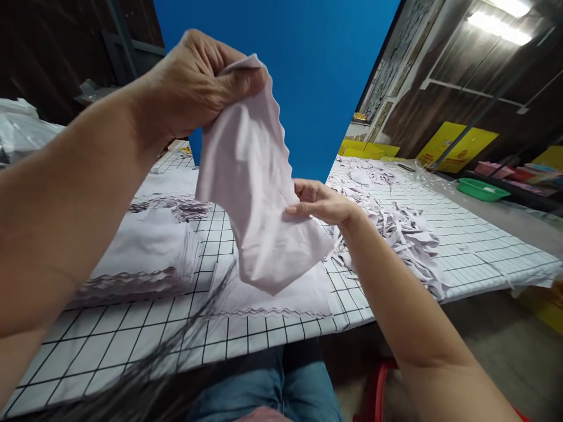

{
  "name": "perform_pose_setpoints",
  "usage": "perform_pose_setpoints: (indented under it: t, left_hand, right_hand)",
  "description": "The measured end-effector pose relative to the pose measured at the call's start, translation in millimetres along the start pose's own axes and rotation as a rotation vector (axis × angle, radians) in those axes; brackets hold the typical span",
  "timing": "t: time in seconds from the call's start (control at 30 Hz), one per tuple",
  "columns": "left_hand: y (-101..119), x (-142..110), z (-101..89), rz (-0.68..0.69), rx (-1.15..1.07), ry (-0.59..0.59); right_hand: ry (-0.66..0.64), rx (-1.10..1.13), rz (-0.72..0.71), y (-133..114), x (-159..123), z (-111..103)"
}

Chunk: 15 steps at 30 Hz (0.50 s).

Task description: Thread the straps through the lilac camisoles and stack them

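Observation:
I hold a pale lilac piece of fabric with a wavy cut edge up above the table. My left hand is raised high and pinches the fabric's top corner. My right hand sits lower and to the right, gripping the fabric's right side with closed fingers. The cloth hangs slack between both hands, its bottom tip just above another flat lilac piece lying on the gridded table.
A stack of similar wavy-edged pieces lies at the left. A heap of lilac fabric scraps spreads at the right. A green tray sits far right; yellow boards lean behind. My jeans show below the table edge.

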State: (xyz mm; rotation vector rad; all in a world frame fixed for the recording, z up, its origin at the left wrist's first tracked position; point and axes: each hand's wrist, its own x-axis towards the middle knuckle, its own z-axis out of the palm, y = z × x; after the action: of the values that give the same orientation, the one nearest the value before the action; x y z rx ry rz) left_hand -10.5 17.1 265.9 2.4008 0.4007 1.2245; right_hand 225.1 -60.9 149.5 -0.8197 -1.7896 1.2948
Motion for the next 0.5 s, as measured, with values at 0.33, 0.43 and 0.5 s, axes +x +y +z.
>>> perform_pose_setpoints:
  t: [0.33, 0.43, 0.5]
  left_hand:
    - [-20, 2, -6.0, -0.068, 0.114, 0.057]
    - [-42, 4, -16.2, -0.194, 0.204, 0.078]
    - [-70, 9, -20.3, -0.351, 0.220, 0.016]
  right_hand:
    - [0.058, -0.177, 0.215, 27, -29, -3]
    - [0.266, -0.340, 0.221, 21, -29, -29]
    - [0.457, -0.442, 0.256, 18, -22, -51]
